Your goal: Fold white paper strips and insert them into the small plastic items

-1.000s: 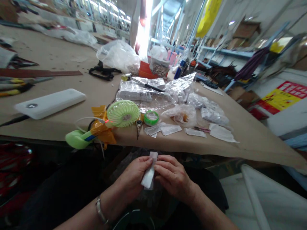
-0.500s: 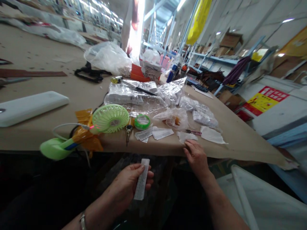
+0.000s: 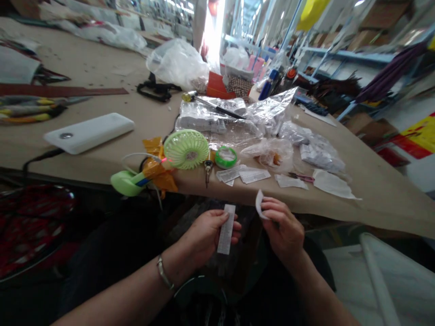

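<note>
My left hand [image 3: 212, 233] pinches a narrow white printed label strip [image 3: 226, 230] below the table edge, its thumb lying on top. To the right, my right hand [image 3: 283, 224] grips a small curled piece of white paper [image 3: 259, 205] between thumb and fingers, just in front of the edge. On the table above the hands lie printed label strips [image 3: 254, 175], a flat white paper piece [image 3: 291, 182], small pink-handled snips [image 3: 302, 177] and a larger white sheet [image 3: 335, 184]. A green roll of tape [image 3: 226, 156] sits beside a pointed screwdriver-like tool [image 3: 208, 170].
A green fan [image 3: 186, 149] with orange tape stands at the table's front edge, left of the tool. Further left are a white power bank [image 3: 90, 132] and pliers [image 3: 30, 108]. Clear plastic packages [image 3: 217, 120] lie behind. A white bin [image 3: 390, 276] is at lower right.
My right hand has lifted off the table toward me, now with a curled white paper piece in its fingers. My left hand still holds the label strip. The view has shifted left.
</note>
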### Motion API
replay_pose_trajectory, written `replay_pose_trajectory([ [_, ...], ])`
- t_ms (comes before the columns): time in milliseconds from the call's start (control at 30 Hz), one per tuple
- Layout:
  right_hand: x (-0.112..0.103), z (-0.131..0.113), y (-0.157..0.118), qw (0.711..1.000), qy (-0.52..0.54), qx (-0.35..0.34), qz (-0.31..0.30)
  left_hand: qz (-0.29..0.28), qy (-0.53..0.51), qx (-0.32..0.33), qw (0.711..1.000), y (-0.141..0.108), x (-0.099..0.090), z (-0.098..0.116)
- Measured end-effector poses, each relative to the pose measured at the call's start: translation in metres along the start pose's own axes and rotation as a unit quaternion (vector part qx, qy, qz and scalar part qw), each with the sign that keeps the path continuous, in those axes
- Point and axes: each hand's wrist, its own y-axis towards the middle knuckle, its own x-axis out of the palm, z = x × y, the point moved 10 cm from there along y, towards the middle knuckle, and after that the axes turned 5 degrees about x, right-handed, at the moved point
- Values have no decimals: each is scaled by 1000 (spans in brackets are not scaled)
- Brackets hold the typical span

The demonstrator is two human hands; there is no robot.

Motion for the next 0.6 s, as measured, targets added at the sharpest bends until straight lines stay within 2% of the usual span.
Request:
replay_pose_trajectory([
  [100,49,-52,-12,988,13,-105,-110,-19,-50,34,998,0,2,7],
  [200,75,-69,-21,979,1,-137,-153,6,-84,49,995,-2,-5,10],
  [300,83,-69,-23,975,-11,-145,-167,15,-95,46,994,-4,-9,9],
  [600,84,-67,-19,969,-41,-143,-197,5,-90,53,995,-1,-11,10],
])
